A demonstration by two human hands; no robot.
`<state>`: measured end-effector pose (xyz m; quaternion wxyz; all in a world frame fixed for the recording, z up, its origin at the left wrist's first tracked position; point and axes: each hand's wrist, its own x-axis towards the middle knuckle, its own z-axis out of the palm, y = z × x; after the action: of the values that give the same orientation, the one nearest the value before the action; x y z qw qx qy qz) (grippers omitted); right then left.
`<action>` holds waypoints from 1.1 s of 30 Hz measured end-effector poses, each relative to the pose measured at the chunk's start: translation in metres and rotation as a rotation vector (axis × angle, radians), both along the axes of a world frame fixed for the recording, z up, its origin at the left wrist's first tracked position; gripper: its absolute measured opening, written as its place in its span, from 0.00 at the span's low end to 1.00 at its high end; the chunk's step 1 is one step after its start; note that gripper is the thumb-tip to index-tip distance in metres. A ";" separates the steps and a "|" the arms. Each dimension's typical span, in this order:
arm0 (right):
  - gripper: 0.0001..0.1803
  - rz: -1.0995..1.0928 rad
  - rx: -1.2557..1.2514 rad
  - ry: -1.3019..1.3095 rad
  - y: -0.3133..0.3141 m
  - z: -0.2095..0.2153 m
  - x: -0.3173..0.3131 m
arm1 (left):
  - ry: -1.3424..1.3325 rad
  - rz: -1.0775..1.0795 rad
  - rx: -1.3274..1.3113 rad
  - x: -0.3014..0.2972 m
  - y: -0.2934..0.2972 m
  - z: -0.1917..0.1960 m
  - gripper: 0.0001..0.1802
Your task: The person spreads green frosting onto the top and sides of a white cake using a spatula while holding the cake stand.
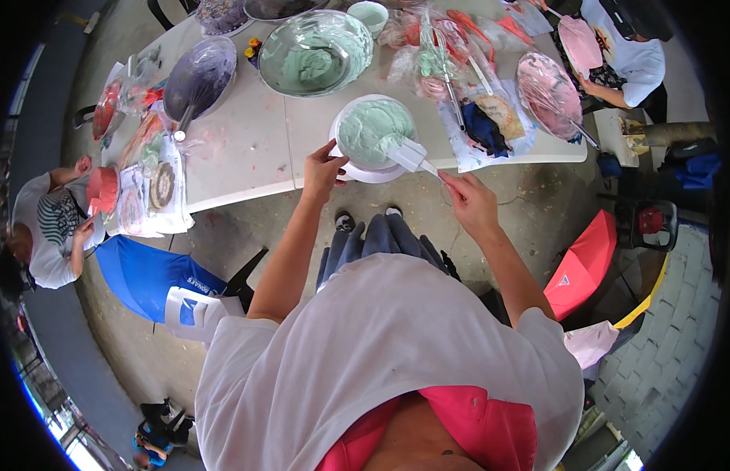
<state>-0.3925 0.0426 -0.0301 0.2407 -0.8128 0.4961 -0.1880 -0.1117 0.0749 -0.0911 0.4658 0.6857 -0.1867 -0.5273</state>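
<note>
A round cake [369,125] covered in mint-green frosting sits on a white cake turntable [374,174] at the table's near edge, in front of my body. My left hand [324,174] grips the turntable's left rim between thumb and fingers. In my right hand [472,206] is the handle of a white spatula [406,155], pinched in the fingers. Its broad flat blade lies against the lower right of the frosting, where the surface is uneven. Beyond the turntable, a large metal bowl [358,76] holds more green frosting.
A bowl with purple frosting [198,78] and a whisk stands left; a pink-smeared bowl [549,90] lies right. Plastic piping bags [435,55] clutter the table's right half. People work with pink cakes at both ends. A blue umbrella [149,275] and a red umbrella [582,265] flank me.
</note>
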 end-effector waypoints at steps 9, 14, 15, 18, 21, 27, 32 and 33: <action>0.14 -0.033 -0.001 -0.174 0.006 -0.027 0.057 | -0.007 -0.007 -0.003 -0.002 -0.001 0.000 0.30; 0.13 -0.013 -0.043 -0.139 0.020 -0.039 0.054 | 0.005 -0.002 -0.009 -0.001 -0.001 -0.001 0.30; 0.13 -0.013 -0.042 -0.137 0.022 -0.038 0.051 | 0.009 -0.003 -0.014 -0.001 -0.001 -0.002 0.30; 0.14 -0.045 -0.006 -0.116 0.026 -0.038 0.038 | 0.013 0.001 -0.012 0.000 0.000 -0.002 0.30; 0.14 -0.057 -0.059 -0.089 0.026 -0.040 0.021 | 0.013 -0.004 -0.002 0.000 0.000 0.000 0.29; 0.14 -0.072 -0.022 -0.066 0.024 -0.029 -0.003 | -0.001 -0.002 0.006 0.000 -0.001 -0.001 0.29; 0.15 -0.111 -0.041 -0.197 0.011 -0.032 0.006 | 0.011 0.000 -0.008 0.000 0.000 -0.004 0.29; 0.15 -0.115 -0.041 -0.198 0.006 -0.037 0.012 | 0.005 -0.006 -0.008 -0.001 0.000 -0.003 0.29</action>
<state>-0.3801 0.0490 -0.0670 0.2603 -0.7653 0.5118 -0.2909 -0.1124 0.0748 -0.0944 0.4672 0.6820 -0.1897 -0.5297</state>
